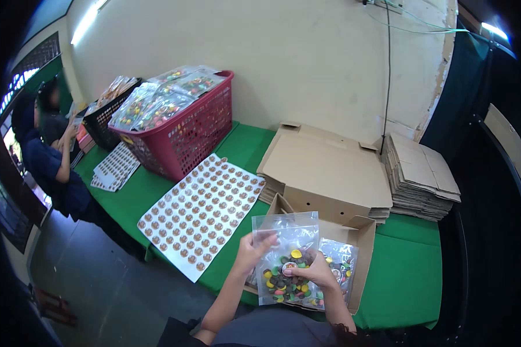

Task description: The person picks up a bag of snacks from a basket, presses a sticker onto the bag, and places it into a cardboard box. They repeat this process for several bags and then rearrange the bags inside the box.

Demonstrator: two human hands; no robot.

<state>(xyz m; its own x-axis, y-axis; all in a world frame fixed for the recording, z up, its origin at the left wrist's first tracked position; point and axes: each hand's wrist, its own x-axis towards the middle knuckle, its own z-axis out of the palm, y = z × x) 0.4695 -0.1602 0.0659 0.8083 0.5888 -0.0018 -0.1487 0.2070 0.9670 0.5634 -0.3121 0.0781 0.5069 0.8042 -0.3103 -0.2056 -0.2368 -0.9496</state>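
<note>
The right hand (318, 273) grips the clear bag (279, 289) of coloured pieces at three o'clock on it, thumb resting over part of the round sticker (290, 268); the left hand (250, 254) is at ten o'clock, its fingers partly curled by the bag's upper left edge, and whether they pinch the plastic I cannot tell; the bag is held upright over the near part of the open carton (362, 266), with a second filled bag (344, 260) just beside it at three o'clock. The likeliest fault, I judge, is a creased or crooked sticker, since the plastic bulges over loose, lumpy contents and a dragging thumb could pucker it; if the top is unsealed (the closure line shows, its state does not), a tilt could spill pieces; a slack grip might also let the slick bag slide down onto its neighbour. The sticker sheet (200, 214), at ten o'clock, reaches the near edge of the green cloth (399, 272), close enough to the left forearm that a sleeve or elbow could drag it off. As for labels, the sheet carries rows of small round brown designs on white, all seemingly alike, and the held bag's sticker looks similar; any lettering is too small to read; no brand can be made out on the flat cartons (324, 162) at one o'clock, nor on the bags in the red basket (197, 133) at eleven.
</note>
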